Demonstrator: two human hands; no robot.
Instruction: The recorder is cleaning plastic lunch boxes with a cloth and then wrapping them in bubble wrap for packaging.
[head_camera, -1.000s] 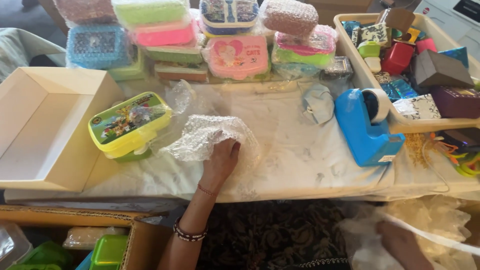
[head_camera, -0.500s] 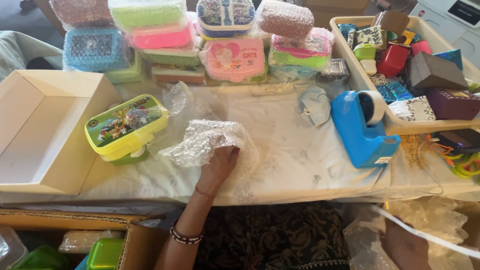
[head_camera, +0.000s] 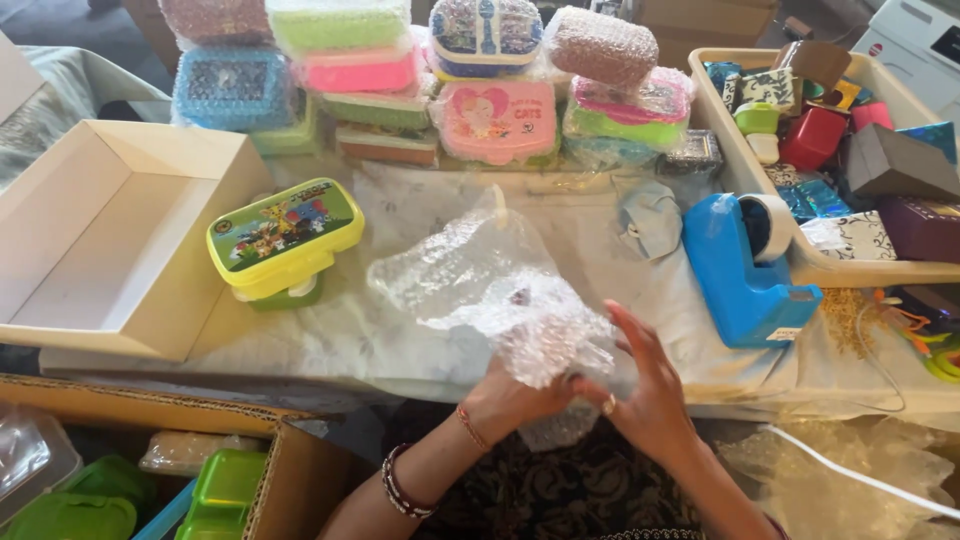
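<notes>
A crumpled sheet of clear bubble wrap (head_camera: 495, 290) is gripped at its near edge by the left hand (head_camera: 515, 400), whose fingers are curled shut into the plastic, while the right hand (head_camera: 645, 385) is held against the same edge with its fingers (head_camera: 630, 330) spread and only the fingertips laid on the wrap. The sheet is lifted off the cloth-covered table (head_camera: 400, 340) at the near side and trails away toward twelve o'clock, where it is bunched over the middle of the table. At nine o'clock from the wrap, a yellow lunch box (head_camera: 285, 235) with a cartoon lid is seen, resting on a green box and standing well apart from the hands. Farther out at nine o'clock an open white cardboard box (head_camera: 110, 240) is set on the table. At three o'clock from the wrap a blue tape dispenser (head_camera: 745, 265) is placed near the table's edge, and beyond it, at two o'clock, a cream tray (head_camera: 720, 120) filled with small coloured gift boxes is found. At twelve o'clock, along the far side of the table, a row of wrapped lunch boxes (head_camera: 430, 80) in pink, green and blue is stacked. At seven o'clock, below the table's near edge, a brown carton (head_camera: 290, 470) holding green lidded boxes is visible
</notes>
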